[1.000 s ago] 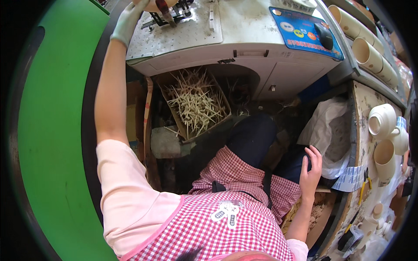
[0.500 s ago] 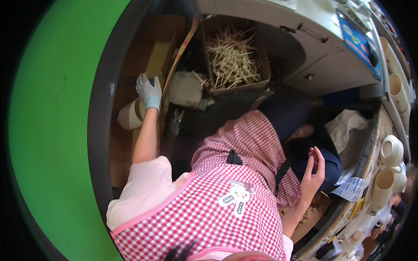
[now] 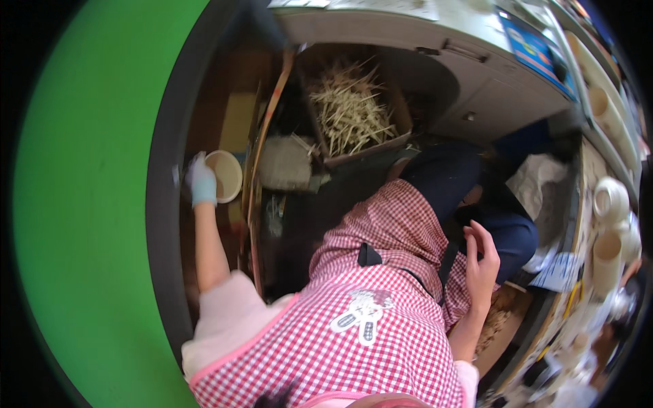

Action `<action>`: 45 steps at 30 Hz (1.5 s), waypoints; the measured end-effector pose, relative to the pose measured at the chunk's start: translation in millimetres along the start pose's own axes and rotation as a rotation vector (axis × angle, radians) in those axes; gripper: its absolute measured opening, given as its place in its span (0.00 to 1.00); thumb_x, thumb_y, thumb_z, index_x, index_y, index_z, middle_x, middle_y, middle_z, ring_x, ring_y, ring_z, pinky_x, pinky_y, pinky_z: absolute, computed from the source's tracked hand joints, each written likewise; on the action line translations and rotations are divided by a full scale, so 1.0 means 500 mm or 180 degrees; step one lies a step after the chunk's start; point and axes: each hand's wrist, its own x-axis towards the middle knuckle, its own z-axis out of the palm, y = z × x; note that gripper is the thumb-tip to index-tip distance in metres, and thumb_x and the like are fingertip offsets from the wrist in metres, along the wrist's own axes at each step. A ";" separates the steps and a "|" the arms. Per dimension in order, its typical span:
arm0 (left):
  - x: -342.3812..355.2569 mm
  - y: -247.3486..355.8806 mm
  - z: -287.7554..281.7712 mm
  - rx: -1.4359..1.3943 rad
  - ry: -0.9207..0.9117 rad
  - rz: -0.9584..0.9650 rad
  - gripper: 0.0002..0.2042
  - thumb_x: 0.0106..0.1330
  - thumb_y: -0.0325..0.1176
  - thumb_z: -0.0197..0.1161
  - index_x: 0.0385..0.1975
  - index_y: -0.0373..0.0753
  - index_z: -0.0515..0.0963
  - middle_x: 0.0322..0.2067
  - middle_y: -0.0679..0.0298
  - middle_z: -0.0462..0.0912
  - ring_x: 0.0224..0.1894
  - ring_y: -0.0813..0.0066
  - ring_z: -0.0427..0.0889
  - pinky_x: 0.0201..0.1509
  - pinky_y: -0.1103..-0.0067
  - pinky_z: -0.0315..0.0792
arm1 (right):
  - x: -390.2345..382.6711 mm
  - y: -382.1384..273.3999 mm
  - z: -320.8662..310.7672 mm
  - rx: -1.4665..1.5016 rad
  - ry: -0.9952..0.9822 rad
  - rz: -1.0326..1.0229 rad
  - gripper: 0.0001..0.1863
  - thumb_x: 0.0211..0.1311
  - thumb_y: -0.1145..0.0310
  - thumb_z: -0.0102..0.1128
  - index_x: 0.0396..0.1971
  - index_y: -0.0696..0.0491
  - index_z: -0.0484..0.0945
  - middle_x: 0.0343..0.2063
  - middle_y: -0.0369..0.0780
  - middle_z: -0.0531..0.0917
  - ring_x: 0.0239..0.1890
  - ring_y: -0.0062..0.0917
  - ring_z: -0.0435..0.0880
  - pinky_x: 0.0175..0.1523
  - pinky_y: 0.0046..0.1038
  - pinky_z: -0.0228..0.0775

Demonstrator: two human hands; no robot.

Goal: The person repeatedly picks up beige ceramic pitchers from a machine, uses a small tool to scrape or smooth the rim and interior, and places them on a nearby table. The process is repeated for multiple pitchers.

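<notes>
Your gloved left hand (image 3: 202,182) is on the left side, down in the recess between the green panel (image 3: 88,204) and the upright cardboard edge (image 3: 266,129). It is at the left side of a cream cup (image 3: 230,177), whose round mouth faces up toward you. The glove is blurred and its fingers are mostly hidden, so you cannot tell whether they grip the cup or only touch it. Your bare right hand (image 3: 481,264) is raised on the right, above your dark trousers (image 3: 503,238), with nothing visible in it; its fingers lie close together, loosely bent, with the thumb apart. To the right of the cardboard edge sits a grey block (image 3: 286,163), and beyond it, farther right, an open box (image 3: 371,152) holds a heap of pale, thin sticks (image 3: 354,112). More cream cups (image 3: 607,258) stand on the bench at your far right
</notes>
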 end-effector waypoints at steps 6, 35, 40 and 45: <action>-0.233 0.352 -0.080 -0.2794 0.0539 0.1736 0.22 0.77 0.20 0.47 0.69 0.29 0.70 0.69 0.50 0.73 0.70 0.61 0.74 0.76 0.66 0.66 | 0.074 -0.050 0.098 0.2427 -0.0984 0.0402 0.24 0.82 0.57 0.50 0.64 0.60 0.76 0.53 0.46 0.87 0.53 0.30 0.88 0.59 0.30 0.80; -0.545 0.843 -0.012 -0.3321 -0.3760 0.1869 0.11 0.64 0.31 0.69 0.43 0.32 0.82 0.56 0.58 0.81 0.48 0.79 0.77 0.53 0.78 0.72 | -0.389 0.558 -0.763 -0.3930 0.1330 0.2258 0.10 0.61 0.72 0.54 0.39 0.61 0.78 0.41 0.56 0.82 0.48 0.54 0.80 0.51 0.50 0.73; -0.406 0.864 -0.131 -0.3548 -0.2151 0.3799 0.22 0.45 0.44 0.86 0.35 0.40 0.84 0.62 0.38 0.77 0.59 0.43 0.83 0.63 0.56 0.75 | -0.252 0.367 -0.679 0.1811 0.3012 0.1564 0.16 0.80 0.56 0.51 0.48 0.56 0.76 0.27 0.37 0.78 0.26 0.17 0.76 0.26 0.23 0.69; -0.346 0.871 -0.144 -0.1759 -0.1951 0.5436 0.19 0.42 0.40 0.85 0.29 0.41 0.82 0.54 0.49 0.84 0.54 0.45 0.85 0.58 0.59 0.79 | -0.046 0.048 -0.350 0.1554 -0.0067 0.0857 0.17 0.84 0.58 0.47 0.52 0.54 0.81 0.26 0.30 0.78 0.21 0.12 0.72 0.27 0.18 0.65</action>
